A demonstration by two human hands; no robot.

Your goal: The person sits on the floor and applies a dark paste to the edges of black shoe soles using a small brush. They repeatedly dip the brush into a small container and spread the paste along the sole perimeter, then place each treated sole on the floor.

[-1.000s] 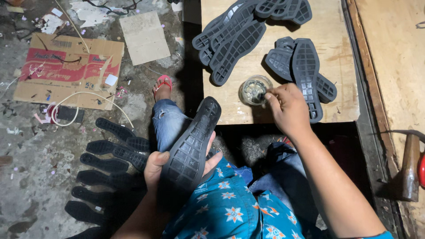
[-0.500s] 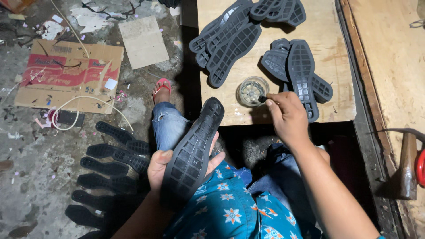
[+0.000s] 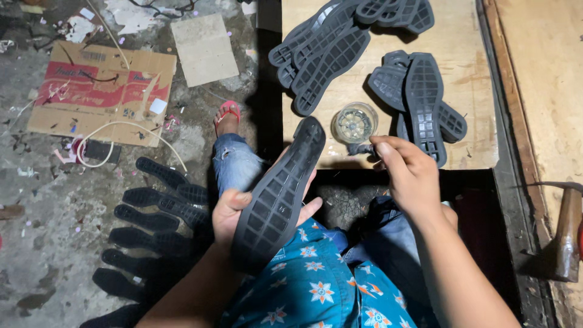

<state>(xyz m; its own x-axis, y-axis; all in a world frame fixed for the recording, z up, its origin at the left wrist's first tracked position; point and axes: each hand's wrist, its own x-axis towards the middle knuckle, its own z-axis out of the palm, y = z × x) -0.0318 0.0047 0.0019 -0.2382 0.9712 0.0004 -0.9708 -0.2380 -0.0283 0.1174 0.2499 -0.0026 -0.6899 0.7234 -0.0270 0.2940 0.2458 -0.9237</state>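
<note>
Your left hand [image 3: 234, 209] gripping a dark rubber shoe sole [image 3: 278, 191] tread-up over your lap, your right hand [image 3: 408, 173] pinching a small brush [image 3: 362, 148] just beside the round glue tin [image 3: 354, 123], more soles [image 3: 425, 103] beyond on the wooden surface [image 3: 467, 67]

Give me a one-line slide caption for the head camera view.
Left hand holds a dark shoe sole tread-up while the right hand pinches a small tool beside a round tin.

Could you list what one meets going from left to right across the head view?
Flattened cardboard box → row of black soles on the floor → left hand → held sole → right hand → hammer.
</note>
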